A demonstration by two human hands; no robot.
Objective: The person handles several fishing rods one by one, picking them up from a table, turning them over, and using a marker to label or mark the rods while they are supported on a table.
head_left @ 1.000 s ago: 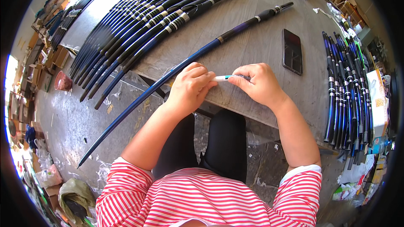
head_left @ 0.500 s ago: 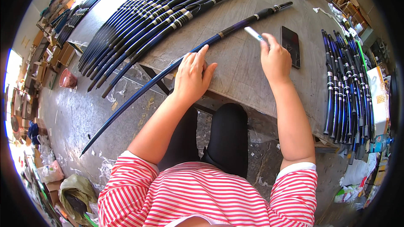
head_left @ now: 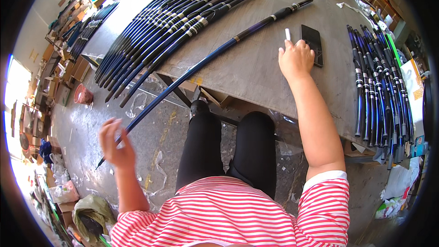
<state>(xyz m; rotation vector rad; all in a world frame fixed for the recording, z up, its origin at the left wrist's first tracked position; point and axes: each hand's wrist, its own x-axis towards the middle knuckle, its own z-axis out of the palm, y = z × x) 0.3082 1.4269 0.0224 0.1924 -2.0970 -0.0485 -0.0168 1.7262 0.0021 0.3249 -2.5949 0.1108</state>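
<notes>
A long dark-blue telescopic fishing rod [head_left: 208, 58] lies slantwise across the table edge. Its thick black handle end rests on the table, and its thin end reaches out over the floor at lower left. My left hand [head_left: 120, 147], blurred by motion, is around the rod near that thin end; thumb and fingers stand apart, and whether they touch it cannot be made out. Over the table, my right hand [head_left: 296, 59] has its fingertips at the lower end of a slim white pen-like tube [head_left: 288, 34]. A black smartphone [head_left: 312, 45] lies just right of that hand.
Many similar rods [head_left: 171, 29] lie fanned out on the table [head_left: 256, 71] at left. Another bundle of rods [head_left: 377, 91] lies along the right edge. A red basket [head_left: 83, 94] stands on the littered floor. Boxes [head_left: 75, 71] are piled along the left wall.
My left hand has left the rod's middle and moved down-left toward its thin end. My right hand has come down beside the phone, the white tube turning more upright in view.
</notes>
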